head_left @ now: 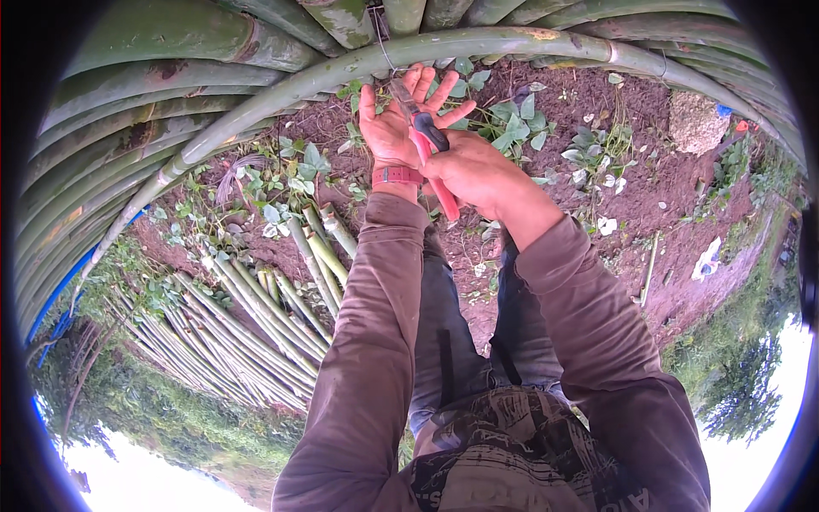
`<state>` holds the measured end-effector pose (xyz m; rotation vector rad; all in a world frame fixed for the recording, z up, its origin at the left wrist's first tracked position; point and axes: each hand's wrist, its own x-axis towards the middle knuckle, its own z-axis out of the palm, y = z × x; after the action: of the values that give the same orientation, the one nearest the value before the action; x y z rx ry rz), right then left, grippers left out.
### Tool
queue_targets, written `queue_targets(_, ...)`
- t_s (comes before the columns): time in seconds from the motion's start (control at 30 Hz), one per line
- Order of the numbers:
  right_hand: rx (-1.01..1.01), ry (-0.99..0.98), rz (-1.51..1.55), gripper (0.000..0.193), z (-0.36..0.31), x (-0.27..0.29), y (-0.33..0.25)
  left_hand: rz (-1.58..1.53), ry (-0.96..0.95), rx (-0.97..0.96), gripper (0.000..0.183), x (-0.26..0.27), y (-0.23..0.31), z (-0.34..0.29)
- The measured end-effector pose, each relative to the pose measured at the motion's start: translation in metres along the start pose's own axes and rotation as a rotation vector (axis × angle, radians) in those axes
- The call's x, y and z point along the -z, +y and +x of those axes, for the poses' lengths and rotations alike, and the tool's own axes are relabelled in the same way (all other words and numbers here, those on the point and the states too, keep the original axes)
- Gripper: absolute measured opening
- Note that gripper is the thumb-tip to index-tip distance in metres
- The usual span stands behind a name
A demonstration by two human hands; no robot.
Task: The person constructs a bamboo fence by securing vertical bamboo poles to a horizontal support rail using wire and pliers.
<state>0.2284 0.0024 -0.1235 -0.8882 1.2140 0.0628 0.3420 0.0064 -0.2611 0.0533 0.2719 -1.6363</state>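
Observation:
In my right hand (pixel 486 166) I grip a pair of pliers (pixel 424 128) with red and black handles, its jaws pointing up toward the bamboo. My left hand (pixel 394 128) lies palm up behind the pliers, fingers spread, with a red strap on its wrist. A thin wire (pixel 381 38) hangs from the bamboo crosspiece (pixel 478 41) and bends near the plier jaws and my left fingertips. Whether the jaws touch the wire I cannot tell. Thick green bamboo poles (pixel 171 78) lie side by side above and behind the crosspiece.
Several cut bamboo poles (pixel 247 316) lie on the ground at the left. Leafy plants (pixel 516 124) grow from the reddish soil (pixel 631 213). A rough stone-like block (pixel 695 124) sits at the far right, and a blue strip (pixel 60 294) runs along the left edge.

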Motion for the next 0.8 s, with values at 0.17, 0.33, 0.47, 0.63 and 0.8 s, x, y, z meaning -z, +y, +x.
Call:
queue_targets(0.17,0.045,0.063,0.123,0.036,-0.002,-0.001,0.003,0.059,0.069,-0.011,0.068,-0.009,-0.004,0.000)
queue_targets(0.33,0.063,0.045,0.149,0.037,0.009,-0.003,0.010,0.065,0.044,-0.003,0.066,-0.005,-0.003,0.000)
queue_targets(0.47,0.050,0.108,0.150,0.043,0.016,-0.011,0.019,0.023,-0.041,0.033,0.067,0.002,0.000,0.003)
queue_targets(0.63,0.060,0.067,0.065,0.055,0.015,-0.011,0.015,0.040,-0.047,0.051,0.067,0.001,0.004,0.003)
queue_targets(0.8,0.337,0.534,-0.930,0.054,0.013,-0.015,0.020,0.168,0.048,0.094,0.068,-0.020,-0.005,0.000)
